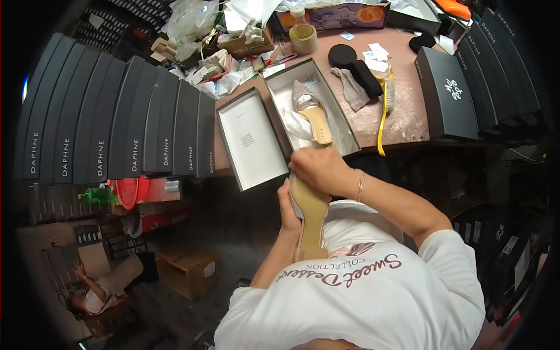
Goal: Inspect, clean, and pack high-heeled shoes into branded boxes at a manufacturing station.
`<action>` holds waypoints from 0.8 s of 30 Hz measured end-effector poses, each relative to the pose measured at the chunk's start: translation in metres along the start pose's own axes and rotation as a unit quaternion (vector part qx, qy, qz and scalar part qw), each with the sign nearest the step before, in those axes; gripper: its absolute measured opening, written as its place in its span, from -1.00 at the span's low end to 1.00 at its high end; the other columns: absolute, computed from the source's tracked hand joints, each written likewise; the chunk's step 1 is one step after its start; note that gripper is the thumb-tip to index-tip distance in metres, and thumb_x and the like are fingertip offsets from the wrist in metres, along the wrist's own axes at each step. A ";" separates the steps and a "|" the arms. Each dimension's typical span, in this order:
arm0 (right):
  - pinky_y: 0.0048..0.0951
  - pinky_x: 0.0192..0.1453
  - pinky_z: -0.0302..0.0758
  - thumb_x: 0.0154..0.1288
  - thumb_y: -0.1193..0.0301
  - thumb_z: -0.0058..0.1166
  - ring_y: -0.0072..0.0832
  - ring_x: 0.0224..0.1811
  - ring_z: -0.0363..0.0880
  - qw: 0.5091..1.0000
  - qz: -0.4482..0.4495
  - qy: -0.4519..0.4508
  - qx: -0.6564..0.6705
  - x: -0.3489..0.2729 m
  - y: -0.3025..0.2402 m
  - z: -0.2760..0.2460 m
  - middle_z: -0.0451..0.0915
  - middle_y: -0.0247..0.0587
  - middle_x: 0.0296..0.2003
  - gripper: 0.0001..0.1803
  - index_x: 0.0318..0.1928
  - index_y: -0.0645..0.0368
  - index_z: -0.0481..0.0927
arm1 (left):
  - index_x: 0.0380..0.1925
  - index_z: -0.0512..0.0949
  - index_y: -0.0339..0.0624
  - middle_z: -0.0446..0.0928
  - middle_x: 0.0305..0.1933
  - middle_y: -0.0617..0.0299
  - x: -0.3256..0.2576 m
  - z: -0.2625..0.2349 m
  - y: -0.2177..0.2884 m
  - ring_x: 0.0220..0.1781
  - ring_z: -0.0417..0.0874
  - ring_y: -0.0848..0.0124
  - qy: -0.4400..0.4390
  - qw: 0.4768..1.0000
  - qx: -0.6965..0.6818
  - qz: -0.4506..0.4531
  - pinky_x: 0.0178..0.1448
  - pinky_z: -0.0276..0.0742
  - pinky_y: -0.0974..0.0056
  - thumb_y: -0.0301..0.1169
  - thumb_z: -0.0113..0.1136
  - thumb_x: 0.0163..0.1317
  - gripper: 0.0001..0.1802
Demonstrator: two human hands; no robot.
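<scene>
Close to my chest is a flat shoe (311, 219) with its tan sole turned up and a glittery upper at its edges. My left hand (287, 209) is closed around its side, the fingers partly behind it. Over the toe end, my right hand (322, 168) is closed; its fingertips and the toe are hidden. Just beyond lies an open shoe box (345, 125), holding the matching glittery pointed shoe (318, 119) with clear plastic in its toe and white paper beside it. The box lid (252, 143), white inside, rests left of the box and overhangs the table edge.
Dark shoe boxes stand in rows at left (119, 116) and right (446, 93). A brush (389, 96), yellow strap (382, 131), grey cloth (353, 90) and round black pad (342, 55) lie on the table. Another person (99, 291) sits at lower left near a cardboard box (186, 274).
</scene>
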State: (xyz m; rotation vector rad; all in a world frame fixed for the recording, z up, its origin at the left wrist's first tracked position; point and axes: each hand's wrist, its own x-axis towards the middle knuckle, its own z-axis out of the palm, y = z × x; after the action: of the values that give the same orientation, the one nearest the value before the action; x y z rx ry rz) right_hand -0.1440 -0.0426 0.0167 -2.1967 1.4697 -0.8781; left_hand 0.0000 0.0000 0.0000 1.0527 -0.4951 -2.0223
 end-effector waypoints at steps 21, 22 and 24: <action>-0.26 -0.63 0.47 0.11 0.38 0.03 -0.29 -0.56 0.62 0.983 -0.072 -0.149 -0.074 0.009 -0.019 -0.001 0.56 -0.18 -0.55 -0.88 -0.39 0.14 0.42 | -0.02 0.45 -0.16 0.54 -0.14 0.21 0.023 -0.014 0.022 -0.15 0.57 0.37 0.075 0.997 -0.025 0.013 -0.01 0.50 0.25 0.10 -0.22 0.32 -0.42; -0.28 -0.72 0.37 0.08 0.34 0.13 -0.34 -0.69 0.52 0.989 0.040 -0.121 -0.072 0.034 -0.006 -0.003 0.49 -0.23 -0.65 -0.87 -0.42 0.08 0.50 | -0.08 0.46 -0.15 0.54 -0.23 0.22 0.030 -0.017 0.020 -0.22 0.57 0.37 0.004 0.999 -0.045 0.031 -0.04 0.51 0.22 0.09 -0.21 0.31 -0.45; -0.30 -0.66 0.43 0.09 0.37 0.07 -0.33 -0.63 0.56 0.992 -0.001 -0.116 -0.048 0.011 -0.004 0.005 0.49 -0.21 -0.60 -0.88 -0.41 0.10 0.44 | 0.03 0.42 -0.15 0.55 -0.11 0.12 0.020 -0.009 0.020 -0.10 0.58 0.30 -0.015 0.989 -0.148 -0.009 0.02 0.53 0.20 0.06 -0.27 0.34 -0.43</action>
State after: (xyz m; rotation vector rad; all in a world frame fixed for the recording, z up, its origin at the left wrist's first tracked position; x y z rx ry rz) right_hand -0.1344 -0.0515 0.0191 -2.2803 1.4251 -0.5404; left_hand 0.0103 -0.0278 -0.0026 0.8487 -0.1926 -2.0536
